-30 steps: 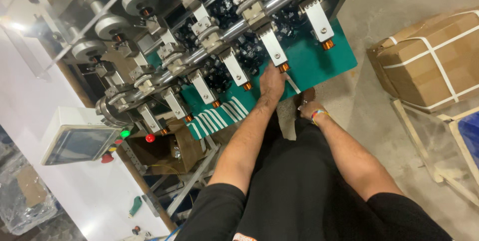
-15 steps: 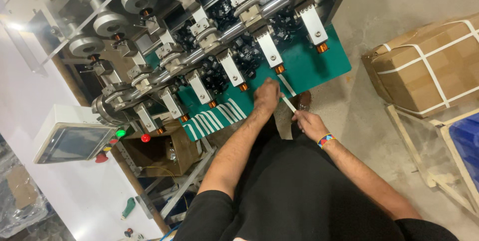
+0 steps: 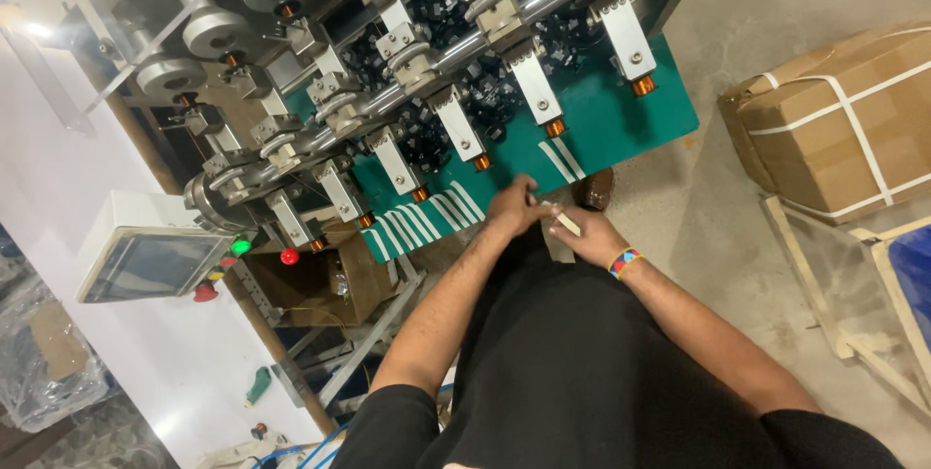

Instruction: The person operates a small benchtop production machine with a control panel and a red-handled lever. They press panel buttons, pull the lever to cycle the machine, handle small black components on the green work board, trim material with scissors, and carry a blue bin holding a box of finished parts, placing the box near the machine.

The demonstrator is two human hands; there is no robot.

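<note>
While a multi-spindle coil winding machine (image 3: 427,91) fills the upper half of the frame, its green bed plate (image 3: 621,120) slanting from lower left to upper right, a seated person works at the plate's near edge, at centre frame. Strapped cardboard boxes (image 3: 844,125) sit at the right edge on a pale wooden frame (image 3: 824,304), and a touch-screen control panel (image 3: 145,260) with green and red buttons hangs at the left.

Both hands meet just below the plate. Thumb and fingers of the left hand (image 3: 514,209) are pinched narrow on one end of a small white strip (image 3: 565,224); the right hand (image 3: 592,236), a multicoloured wristband (image 3: 624,260) at its wrist, is curled about the other end. More white strips (image 3: 417,226) lie in rows on the plate beside the left hand, under copper-wound bobbins (image 3: 555,127).

By its look the strip is light, thin and fairly stiff, probably easy to bend or drop, and best taken by its ends between fingertips, as here.

Against the frame half a second earlier, the left hand has dropped from the plate's edge, near a spindle, to join the right hand, and the strip, then held out by the right hand alone, now sits between both. The view has also tipped, showing more of the machine's right end.
</note>
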